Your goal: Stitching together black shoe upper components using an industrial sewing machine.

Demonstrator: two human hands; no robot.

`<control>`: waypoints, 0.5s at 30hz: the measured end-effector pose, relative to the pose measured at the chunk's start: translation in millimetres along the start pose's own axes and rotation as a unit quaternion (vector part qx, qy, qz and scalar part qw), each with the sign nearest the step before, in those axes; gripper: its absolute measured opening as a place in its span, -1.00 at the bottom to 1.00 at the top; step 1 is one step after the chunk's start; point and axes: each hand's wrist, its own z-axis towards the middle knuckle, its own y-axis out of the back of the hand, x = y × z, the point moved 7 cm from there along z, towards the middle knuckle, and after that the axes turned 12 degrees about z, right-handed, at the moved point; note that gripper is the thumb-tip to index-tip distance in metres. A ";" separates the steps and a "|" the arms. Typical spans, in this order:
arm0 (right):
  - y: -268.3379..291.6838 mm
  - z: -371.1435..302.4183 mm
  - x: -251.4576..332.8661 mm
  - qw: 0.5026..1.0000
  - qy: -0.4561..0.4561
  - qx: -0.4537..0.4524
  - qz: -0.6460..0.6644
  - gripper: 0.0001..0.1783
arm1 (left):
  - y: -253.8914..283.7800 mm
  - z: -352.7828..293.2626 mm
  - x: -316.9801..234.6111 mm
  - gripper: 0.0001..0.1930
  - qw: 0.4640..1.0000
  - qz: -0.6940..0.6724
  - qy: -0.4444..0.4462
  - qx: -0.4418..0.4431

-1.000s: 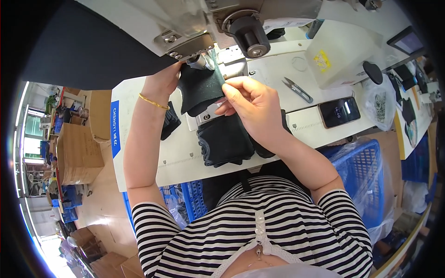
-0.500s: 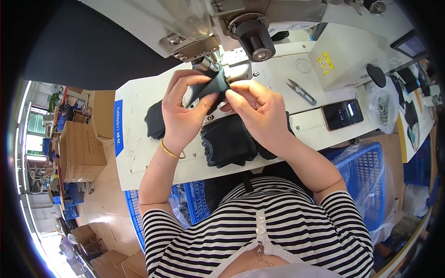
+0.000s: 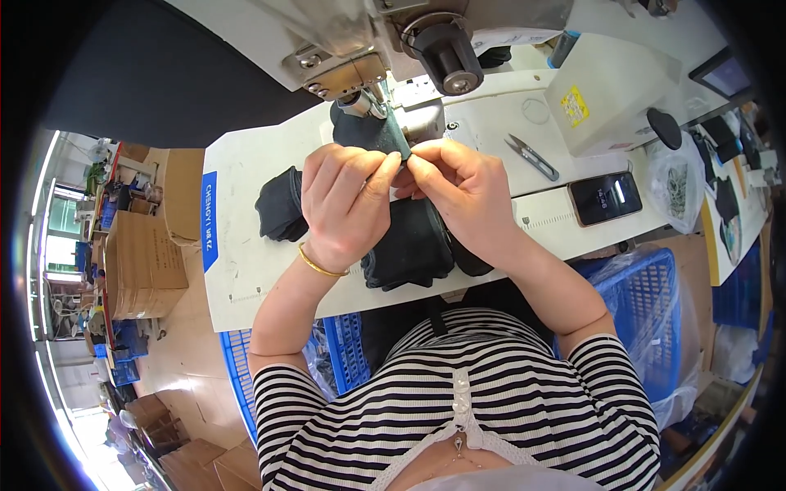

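A dark fabric piece reaches from under the presser foot of the sewing machine toward me. My left hand pinches its near edge between thumb and fingers. Right beside it, my right hand pinches the same edge, the fingertips of both hands almost touching. Below my hands lies a stack of folded black fabric pieces on the white table. Another black stack rests to the left of my left hand.
Thread snips and a phone lie on the right of the table. A clear plastic bag hangs at the right end. Blue plastic baskets stand below. Cardboard boxes are on the floor at left.
My left hand has swung in toward the right hand and down, its fingers now closed at the edge. The bunched fabric now lies flatter under the machine.
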 end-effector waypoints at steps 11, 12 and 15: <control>-0.1 4.9 -2.1 0.998 -0.030 -0.016 0.056 -0.81 | -2.5 -6.6 -6.1 -0.72 0.997 0.060 -0.049 0.005; -0.3 5.7 -0.5 0.998 -0.030 -0.016 0.056 -0.81 | -2.3 -7.1 -6.1 -0.72 0.997 0.061 -0.048 0.006; -0.9 6.9 2.0 0.999 -0.034 -0.008 0.015 -0.81 | -0.8 -7.5 -7.4 -0.71 0.997 0.059 -0.043 0.013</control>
